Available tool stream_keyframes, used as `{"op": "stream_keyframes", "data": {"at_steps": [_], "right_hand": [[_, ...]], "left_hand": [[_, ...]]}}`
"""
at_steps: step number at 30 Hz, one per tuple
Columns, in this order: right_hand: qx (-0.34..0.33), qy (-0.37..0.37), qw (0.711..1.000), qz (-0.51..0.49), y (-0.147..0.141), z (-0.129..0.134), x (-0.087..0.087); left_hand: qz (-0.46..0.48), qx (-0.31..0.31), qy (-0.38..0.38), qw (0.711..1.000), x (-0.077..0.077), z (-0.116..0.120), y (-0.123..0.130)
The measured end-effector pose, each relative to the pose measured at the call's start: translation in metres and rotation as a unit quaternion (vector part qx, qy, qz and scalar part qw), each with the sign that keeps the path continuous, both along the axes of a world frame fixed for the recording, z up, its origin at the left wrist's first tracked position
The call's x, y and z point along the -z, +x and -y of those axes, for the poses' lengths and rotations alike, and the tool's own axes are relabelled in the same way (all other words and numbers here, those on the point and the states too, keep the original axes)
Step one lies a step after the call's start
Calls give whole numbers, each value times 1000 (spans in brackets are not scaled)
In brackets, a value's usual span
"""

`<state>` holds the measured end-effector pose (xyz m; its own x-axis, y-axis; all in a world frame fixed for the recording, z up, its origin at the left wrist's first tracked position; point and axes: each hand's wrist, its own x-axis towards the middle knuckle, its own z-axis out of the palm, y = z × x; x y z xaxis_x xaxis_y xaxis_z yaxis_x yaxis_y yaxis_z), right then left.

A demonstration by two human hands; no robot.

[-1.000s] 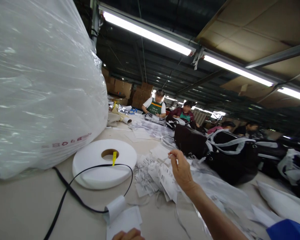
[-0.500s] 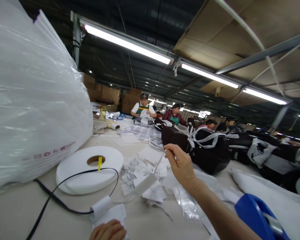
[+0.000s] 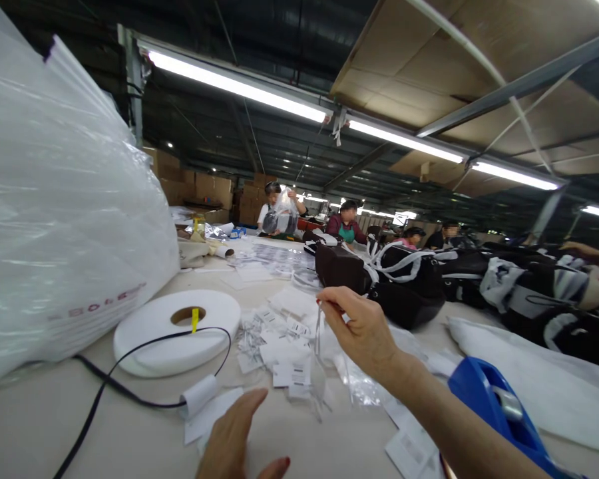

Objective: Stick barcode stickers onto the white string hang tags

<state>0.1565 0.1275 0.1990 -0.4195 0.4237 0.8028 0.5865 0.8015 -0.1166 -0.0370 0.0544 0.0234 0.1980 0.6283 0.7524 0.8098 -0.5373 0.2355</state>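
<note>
A worker's right hand [image 3: 362, 329], thumb and forefinger pinched together on a thin pale strand [image 3: 318, 332], holds it up over a cluttered bench [image 3: 144, 446]. The left hand [image 3: 229, 436] is poised nearer the camera, thumb and fingers spread apart with nothing between them. The step in hand looks to be separating a single piece from a heap of printed white tags [image 3: 279, 349], with the strand as the handle. The next move would seem to call for a firm pinch above and care that the dangling end does not snag its neighbors, with the left hand free to steady it.

The strand hangs from the fingertips at the heap's right side, slender and limp, with a narrow, pale hanging piece [image 3: 318, 380] at its lower end; blur leaves it uncertain whether that piece is a tag or a doubled loop. The tags lie loose and overlapping, flat and paper-like, some bearing dark print, between a white roll [image 3: 144, 319] and a blue tape dispenser [image 3: 479, 392].
</note>
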Motion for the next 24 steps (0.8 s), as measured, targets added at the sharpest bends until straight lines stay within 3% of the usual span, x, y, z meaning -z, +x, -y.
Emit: {"op": "stream_keyframes", "data": {"at_steps": [4,7,10,13,16,20,24], "right_hand": [[-9,-10,1000,4,0,15,-1],[-23,-9,999,19,-1,28,-3],[-32,-5,999,27,-1,36,-4],[-27,-7,999,21,0,38,-4],[-23,-14,1000,13,2,37,-2],[-12,-29,999,7,6,37,-2],[0,-50,999,7,12,37,1]], "left_hand": [[149,13,-90,985,-14,-2,41],[265,65,-188,943,-19,-4,60],[405,183,-291,847,-23,-5,64],[522,299,-372,707,-28,-5,63],[583,322,-450,595,-37,-2,64],[583,282,-533,545,-51,6,64],[557,292,-596,499,-58,18,60]]}}
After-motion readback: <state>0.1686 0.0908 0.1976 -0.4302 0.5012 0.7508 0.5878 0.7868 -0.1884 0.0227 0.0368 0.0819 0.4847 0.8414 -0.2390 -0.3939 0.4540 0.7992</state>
